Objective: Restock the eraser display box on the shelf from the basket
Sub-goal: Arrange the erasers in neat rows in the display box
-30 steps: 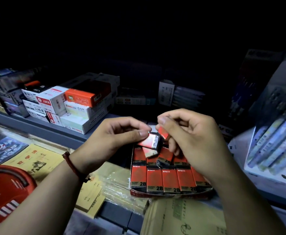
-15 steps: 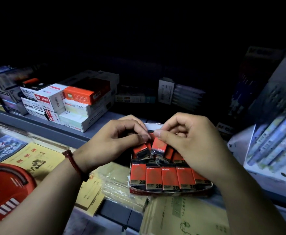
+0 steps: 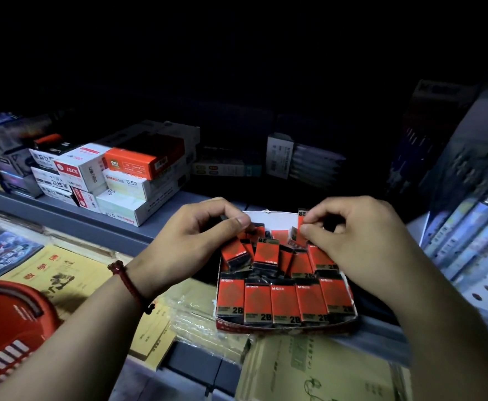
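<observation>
**Both hands at the back of the eraser box**

The box (image 3: 283,328) sits at the shelf's (image 3: 156,230) front edge. The right hand (image 3: 361,244) pinches an upright eraser (image 3: 302,225) near the box's back edge. The left hand's (image 3: 190,241) fingers are pressed together, perhaps on another; it is too dim to tell.

The display box (image 3: 283,328) sits at the shelf's (image 3: 115,230) front edge, with a row of erasers (image 3: 283,302) across its front and loose ones behind. Stacked boxes (image 3: 127,186) lie behind it to the left, and the basket (image 3: 8,322) sits below left.

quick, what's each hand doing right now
Left hand: fingers curled over the box, grip cannot be told.
Right hand: pinching an eraser.
</observation>
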`<state>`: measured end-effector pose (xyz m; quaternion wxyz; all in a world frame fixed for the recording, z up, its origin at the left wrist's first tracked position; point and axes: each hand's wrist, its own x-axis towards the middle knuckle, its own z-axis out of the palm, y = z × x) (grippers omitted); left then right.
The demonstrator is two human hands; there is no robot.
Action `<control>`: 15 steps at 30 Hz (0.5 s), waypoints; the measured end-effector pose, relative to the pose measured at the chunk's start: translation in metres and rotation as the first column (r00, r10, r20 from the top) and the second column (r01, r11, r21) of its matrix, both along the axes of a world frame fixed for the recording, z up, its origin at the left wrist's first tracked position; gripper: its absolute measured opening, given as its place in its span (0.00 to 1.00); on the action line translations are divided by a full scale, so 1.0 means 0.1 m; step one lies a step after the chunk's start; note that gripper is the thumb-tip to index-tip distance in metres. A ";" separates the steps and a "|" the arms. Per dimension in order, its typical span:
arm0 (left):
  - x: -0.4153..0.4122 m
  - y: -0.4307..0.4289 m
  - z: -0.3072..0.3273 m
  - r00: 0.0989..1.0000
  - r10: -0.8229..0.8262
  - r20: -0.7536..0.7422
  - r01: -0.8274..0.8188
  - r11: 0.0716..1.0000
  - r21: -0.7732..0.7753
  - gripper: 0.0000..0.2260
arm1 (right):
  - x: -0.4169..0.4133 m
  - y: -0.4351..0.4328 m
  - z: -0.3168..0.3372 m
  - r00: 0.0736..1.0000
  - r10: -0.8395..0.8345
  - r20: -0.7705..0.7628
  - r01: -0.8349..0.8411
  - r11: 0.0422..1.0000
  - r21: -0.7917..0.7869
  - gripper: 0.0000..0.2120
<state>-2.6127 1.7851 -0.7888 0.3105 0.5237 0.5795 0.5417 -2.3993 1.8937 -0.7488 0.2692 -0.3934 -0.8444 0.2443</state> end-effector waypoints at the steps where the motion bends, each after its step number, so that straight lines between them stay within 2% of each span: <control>1: 0.00 0.00 0.00 1.000 0.002 0.005 -0.002 1.000 0.000 0.13 | -0.02 -0.01 -0.01 1.000 -0.012 0.000 0.012 0.999 0.029 0.02; 5: 0.00 0.00 -0.02 1.000 0.013 -0.005 -0.013 1.000 0.005 0.13 | -0.07 -0.01 -0.03 0.997 -0.049 0.061 0.044 0.996 0.081 0.19; 9: -0.01 0.00 -0.03 1.000 0.004 -0.007 -0.004 1.000 0.012 0.13 | -0.09 -0.06 0.03 0.996 -0.036 0.078 0.032 0.998 0.056 0.11; 15: 0.01 0.02 -0.04 1.000 0.016 -0.027 -0.016 1.000 0.021 0.13 | -0.20 -0.10 0.04 0.986 -0.061 0.154 0.061 0.998 0.007 0.16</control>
